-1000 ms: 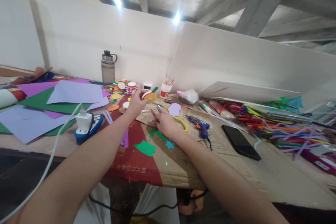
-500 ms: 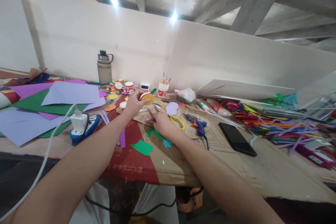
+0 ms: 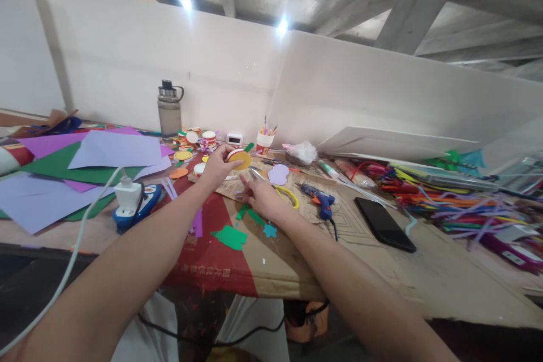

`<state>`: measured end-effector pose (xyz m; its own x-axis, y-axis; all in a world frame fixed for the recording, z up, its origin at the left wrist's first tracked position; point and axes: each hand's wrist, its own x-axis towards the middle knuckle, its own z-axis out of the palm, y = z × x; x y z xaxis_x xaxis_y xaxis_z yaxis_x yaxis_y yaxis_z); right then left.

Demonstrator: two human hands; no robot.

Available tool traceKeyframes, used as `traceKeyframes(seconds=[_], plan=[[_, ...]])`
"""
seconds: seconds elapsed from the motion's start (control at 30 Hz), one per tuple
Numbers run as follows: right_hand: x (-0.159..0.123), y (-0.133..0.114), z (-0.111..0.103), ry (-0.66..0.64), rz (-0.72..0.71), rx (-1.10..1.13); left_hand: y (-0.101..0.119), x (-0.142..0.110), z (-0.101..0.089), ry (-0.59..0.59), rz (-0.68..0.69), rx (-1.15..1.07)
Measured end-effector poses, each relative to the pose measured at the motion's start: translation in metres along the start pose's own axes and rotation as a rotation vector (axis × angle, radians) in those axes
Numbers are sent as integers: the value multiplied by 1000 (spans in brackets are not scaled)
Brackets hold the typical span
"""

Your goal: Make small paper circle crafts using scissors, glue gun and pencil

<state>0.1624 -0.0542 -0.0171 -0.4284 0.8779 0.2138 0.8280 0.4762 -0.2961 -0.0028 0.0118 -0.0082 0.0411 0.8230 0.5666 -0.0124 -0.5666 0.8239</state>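
My left hand (image 3: 219, 165) is closed on a small round paper craft piece (image 3: 240, 159). It has a yellow face, a white and red rim and a green strip (image 3: 249, 147) at the top. To its right, my right hand (image 3: 263, 197) hovers low over the cardboard with the index finger stretched out and the others loosely bent; I see nothing in it. Just behind that hand lie scissors with yellow handles (image 3: 292, 197), partly hidden by it. A blue flower cutout (image 3: 270, 230) and green paper scraps (image 3: 230, 236) are on the near side.
A blue glue gun (image 3: 324, 205) and a black phone (image 3: 384, 224) lie to the right, by colourful pipe cleaners (image 3: 445, 198). Purple cutouts (image 3: 278, 173) rest behind the scissors. A bottle (image 3: 169, 110), paper cup (image 3: 264, 143) and coloured sheets (image 3: 119, 150) stand or lie farther back and left.
My right hand has shifted very slightly, showing more of the blue flower cutout. My left hand keeps the craft piece in nearly the same place.
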Motion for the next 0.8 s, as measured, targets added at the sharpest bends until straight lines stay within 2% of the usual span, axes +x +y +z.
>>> traceKeyframes(seconds=[0.4,0.5,0.8], plan=[[4,2,1,-6,57,23,3,-2,1,-33,-33,-8],[4,0,0,-7,112,46,6,-3,2,-37,-35,-3],[0,1,-5,155,205,205,6,-4,2,-45,-23,21]])
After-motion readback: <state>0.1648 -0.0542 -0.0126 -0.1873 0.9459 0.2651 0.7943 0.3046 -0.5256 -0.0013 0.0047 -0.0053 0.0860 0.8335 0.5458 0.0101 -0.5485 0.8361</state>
